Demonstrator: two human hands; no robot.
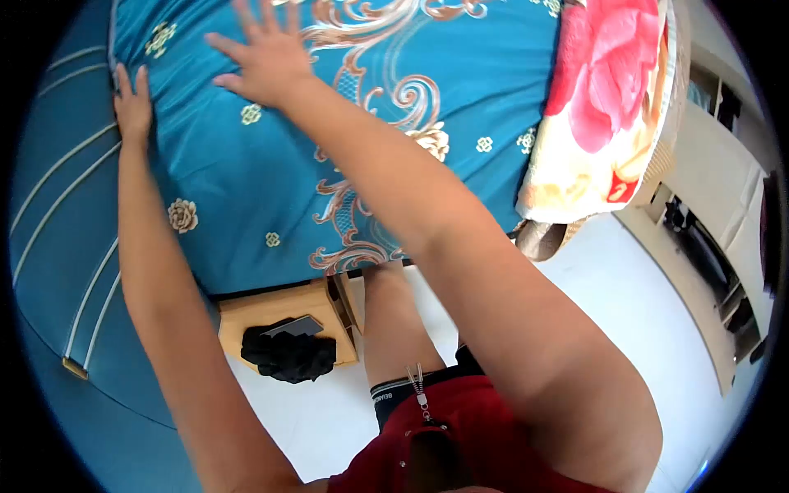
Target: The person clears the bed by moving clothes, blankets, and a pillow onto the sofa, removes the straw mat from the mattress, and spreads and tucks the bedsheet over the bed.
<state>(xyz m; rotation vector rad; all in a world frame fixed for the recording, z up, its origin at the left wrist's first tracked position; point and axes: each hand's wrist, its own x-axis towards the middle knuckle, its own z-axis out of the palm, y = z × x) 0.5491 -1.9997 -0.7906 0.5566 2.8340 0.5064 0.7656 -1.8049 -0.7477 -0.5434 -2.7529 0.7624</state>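
Observation:
A teal bed sheet (246, 197) with brown scrolls and pale flowers covers the bed. Flat against it, near the top of the view, lies my right hand (267, 62), fingers spread and slightly blurred. Along the seam between the sheet and the blue padded headboard (57, 205), my left hand (131, 107) is stretched out, with two fingers plainly showing. Neither hand holds anything visible. Shallow wrinkles run through the fabric around both hands.
A folded pink-and-cream fleecy blanket (600, 107) hangs over the bed's far right side. Below the sheet's edge, a wooden bedside cabinet (234, 316) carries a black cloth (288, 353) and a phone (297, 326). Light wooden shelving (670, 246) stands at the right.

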